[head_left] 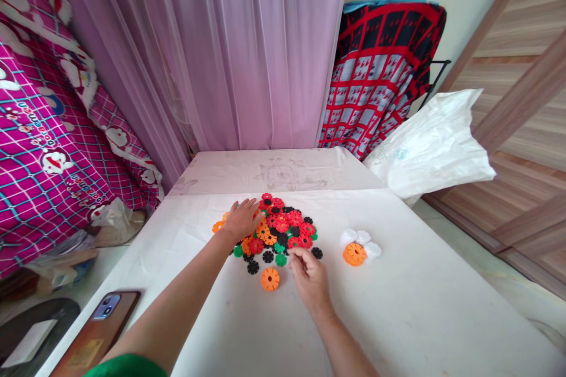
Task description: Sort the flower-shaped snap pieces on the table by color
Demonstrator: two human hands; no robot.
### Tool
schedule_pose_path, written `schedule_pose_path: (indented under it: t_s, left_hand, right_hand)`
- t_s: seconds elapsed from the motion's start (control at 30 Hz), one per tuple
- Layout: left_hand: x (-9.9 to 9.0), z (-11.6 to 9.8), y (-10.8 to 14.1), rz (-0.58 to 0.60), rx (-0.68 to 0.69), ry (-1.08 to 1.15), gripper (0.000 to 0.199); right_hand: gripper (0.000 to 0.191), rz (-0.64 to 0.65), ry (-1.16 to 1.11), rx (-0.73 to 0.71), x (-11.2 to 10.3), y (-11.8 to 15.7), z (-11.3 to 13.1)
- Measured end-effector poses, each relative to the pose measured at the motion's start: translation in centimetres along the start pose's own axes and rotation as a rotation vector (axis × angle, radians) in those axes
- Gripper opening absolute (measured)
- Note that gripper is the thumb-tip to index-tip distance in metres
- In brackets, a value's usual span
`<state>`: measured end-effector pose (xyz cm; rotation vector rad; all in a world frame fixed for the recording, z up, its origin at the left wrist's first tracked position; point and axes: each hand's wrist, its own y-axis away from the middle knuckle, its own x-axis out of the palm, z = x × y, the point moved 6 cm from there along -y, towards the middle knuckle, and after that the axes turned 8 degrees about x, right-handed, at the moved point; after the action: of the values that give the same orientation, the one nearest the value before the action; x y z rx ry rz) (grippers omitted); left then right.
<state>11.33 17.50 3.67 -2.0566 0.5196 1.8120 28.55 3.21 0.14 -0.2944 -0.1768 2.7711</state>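
Note:
A heap of notched plastic discs [280,222], in red, orange, black and green, lies in the middle of the white-covered table. My left hand [242,220] rests over the heap's left side, fingers spread, palm down. At the heap's near edge, my right hand [309,277] has its fingers curled together, thumb toward the fingertips; whatever is between them is too small to make out. One larger orange disc [270,278] lies flat just left of my right hand. Apart to the right, a few orange discs [354,254] sit overlapping, beside several white fluffy-looking pieces [363,238].
The white tabletop [420,288] spreads around the discs. A phone [99,330] lies at its near left edge. At the right edge a white plastic bag [433,144] hangs or stands. A purple curtain [256,53] is behind, with a pink patterned blanket [53,129] on the left.

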Motion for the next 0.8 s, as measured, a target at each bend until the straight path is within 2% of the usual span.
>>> schedule_pose_path:
  t_s: [0.17, 0.23, 0.3, 0.4, 0.5, 0.57, 0.67, 0.8]
  left_hand:
    - [1.9, -2.2, -1.1, 0.076, 0.028, 0.046, 0.06]
    - [2.0, -2.9, -0.7, 0.078, 0.088, 0.076, 0.058]
    - [1.5, -2.8, 0.2, 0.034, 0.124, 0.117, 0.055]
    - [0.3, -0.2, 2.9, -0.132, 0.035, 0.206, 0.053]
    - [-0.2, 3.6, 7.3, -0.343, -0.149, 0.294, 0.051]
    - [0.1, 5.5, 10.5, -0.471, -0.258, 0.345, 0.048]
    - [1.4, 6.5, 14.0, -0.58, -0.376, 0.414, 0.043]
    - [2.1, 5.8, 14.9, -0.597, -0.372, 0.436, 0.042]
  right_hand:
    - [0.024, -0.004, 0.007, -0.01, -0.2, 0.0, 0.3]
    - [0.024, -0.001, 0.004, -0.013, -0.2, 0.0, 0.3]
    - [0.024, 0.001, -0.002, -0.014, -0.3, -0.1, 0.3]
    - [0.023, 0.001, -0.004, -0.022, -0.3, 0.0, 0.0]
    - [0.023, 0.0, 0.024, -0.048, -0.2, 0.1, -0.3]
    - [0.022, -0.015, 0.066, -0.083, -0.2, 0.1, -0.3]
    - [0.022, -0.039, 0.188, -0.21, 0.0, -0.7, 0.8]
    - [0.028, 0.028, 0.459, -0.462, 1.8, -2.9, 3.1]
